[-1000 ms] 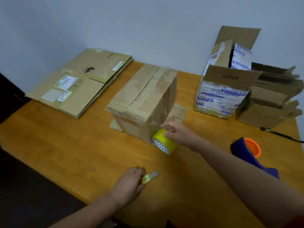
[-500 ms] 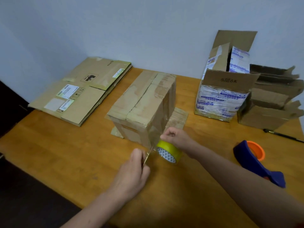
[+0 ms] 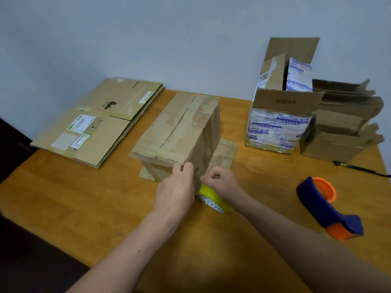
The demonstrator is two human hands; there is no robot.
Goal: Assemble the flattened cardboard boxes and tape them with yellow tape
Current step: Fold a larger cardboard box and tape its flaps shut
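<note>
Left hand (image 3: 176, 187): mine, lower centre of frame, fingers curled, pinching a thin metal piece (image 3: 196, 169) of which only a sliver shows, at the near corner of the assembled box (image 3: 179, 132).
Right hand (image 3: 221, 180): mine, just right of the left, fingers curled tight with thumb against forefinger; I cannot tell whether it has hold of anything.
Yellow tape roll (image 3: 209, 197): on the bench (image 3: 84, 208), directly below both my hands, tilted on its edge, touching the box's near face.
Assembled box: centre of frame, top flaps closed, old tan tape along the seam, one flap lying flat on the bench at its right.
Flattened boxes (image 3: 99, 119): stacked, upper left, labels up.
Printed box (image 3: 279, 119): upper right, flaps open.
Brown open boxes (image 3: 342, 127): far right, beside the printed box.
Blue and orange tape dispenser (image 3: 325, 206): right of frame, near my right forearm.
Black pen (image 3: 361, 169): right edge.
</note>
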